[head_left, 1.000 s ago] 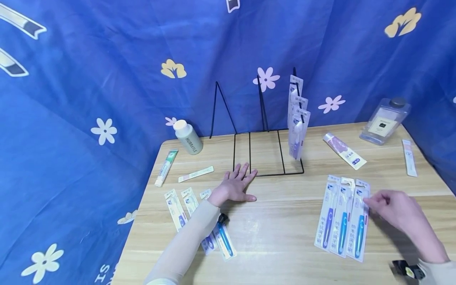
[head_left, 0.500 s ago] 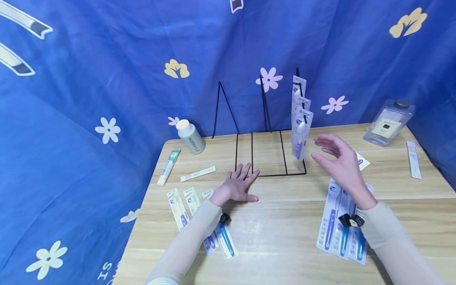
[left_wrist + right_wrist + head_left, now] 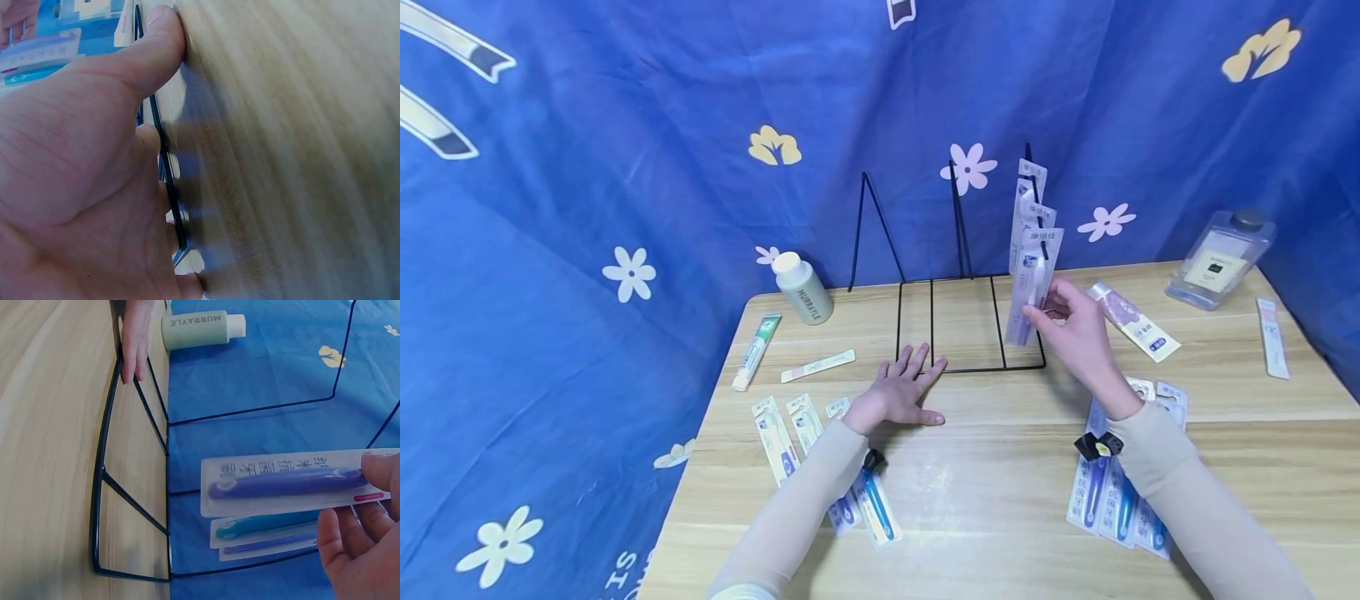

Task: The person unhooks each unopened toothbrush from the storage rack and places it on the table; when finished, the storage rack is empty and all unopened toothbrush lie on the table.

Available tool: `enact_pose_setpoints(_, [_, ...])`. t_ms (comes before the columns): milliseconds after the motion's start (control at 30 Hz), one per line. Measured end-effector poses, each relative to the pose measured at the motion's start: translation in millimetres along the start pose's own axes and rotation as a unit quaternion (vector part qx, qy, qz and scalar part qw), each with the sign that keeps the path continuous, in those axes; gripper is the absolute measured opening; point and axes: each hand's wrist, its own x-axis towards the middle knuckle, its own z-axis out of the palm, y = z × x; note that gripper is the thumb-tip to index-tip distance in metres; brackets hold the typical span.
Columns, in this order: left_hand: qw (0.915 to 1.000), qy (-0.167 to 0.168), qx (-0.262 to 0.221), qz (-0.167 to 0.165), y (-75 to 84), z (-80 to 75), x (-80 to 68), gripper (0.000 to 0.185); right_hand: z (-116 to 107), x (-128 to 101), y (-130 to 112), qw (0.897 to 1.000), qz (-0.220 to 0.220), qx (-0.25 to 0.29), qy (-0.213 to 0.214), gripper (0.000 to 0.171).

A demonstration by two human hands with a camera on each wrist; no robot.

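At left, three packs lie near the table edge, partly under the sleeve. The left hand lies flat, fingers straight, fingertips on the near bar of the black wire rack, holding nothing. Right of centre, the right hand pinches the lower edge of the front toothbrush pack, thumb and fingers closed on it; the pack hangs on the rack's right peg with two others behind. Judged light, thin, stiff card under slick plastic blister, liable to flex or slip; best held at the flat card edge. Further packs lie near right.
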Motion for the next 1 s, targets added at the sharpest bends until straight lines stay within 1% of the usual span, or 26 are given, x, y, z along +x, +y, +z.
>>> enact_pose_setpoints(133, [0.9999,-0.004,-0.016,-0.004,-2.9,4.7,4.3,0.104,-6.8,-7.3,-6.1,1.0,0.001,-0.014,0.001,0.028])
enact_pose_setpoints(267, [0.9995,-0.003,-0.031,-0.003,-6.9,10.4,8.4,0.105,-20.2,-17.7,-9.4,0.999,-0.003,-0.038,0.007,0.028])
enact_pose_setpoints(333, [0.9995,-0.002,-0.032,-0.001,-6.3,9.2,6.9,0.105,-29.3,-23.5,-9.8,0.999,-0.005,-0.048,0.013,0.029])
enact_pose_setpoints(467, [0.9996,-0.001,-0.027,0.001,-3.2,4.3,2.2,0.105,-55.1,-39.0,-7.8,0.998,0.016,-0.064,0.022,0.029])
enact_pose_setpoints(567, [0.9998,0.001,-0.017,0.001,-1.8,2.3,0.7,0.104,-81.3,-55.8,-1.7,0.996,0.05,-0.072,0.02,0.029])
enact_pose_setpoints(700, [1.0,0.002,0.0,0.001,-0.6,1.6,0.4,0.104,-118.6,-82.0,15.8,0.993,0.106,-0.056,0.02,0.019])
enact_pose_setpoints(733, [1.0,0.002,0.002,0.001,-0.4,1.6,0.6,0.104,-127.7,-88.3,21.1,0.991,0.121,-0.047,0.022,0.019])
enact_pose_setpoints(800, [1.0,0.002,0.002,0.001,-0.4,2.0,1.0,0.104,-145.7,-100.4,32.5,0.987,0.158,-0.029,0.027,0.025])
enact_pose_setpoints(867, [1.0,0.002,-0.001,0.001,-0.3,2.0,1.3,0.104,-162.5,-112.9,43.7,0.979,0.2,-0.027,0.029,0.029])
enact_pose_setpoints(933, [1.0,-0.002,-0.008,-0.002,-0.5,2.4,2.4,0.104,-176.5,-126.5,55.4,0.969,0.245,-0.037,0.025,0.028])
enact_pose_setpoints(967, [0.9999,-0.005,-0.01,-0.003,-0.8,2.9,3.0,0.104,-182.3,-133.2,61.1,0.963,0.265,-0.05,0.019,0.027])
enact_pose_setpoints(1000, [0.9999,-0.005,-0.011,-0.004,-1.0,3.0,3.3,0.104,-186.7,-139.3,66.4,0.956,0.283,-0.071,0.009,0.019])
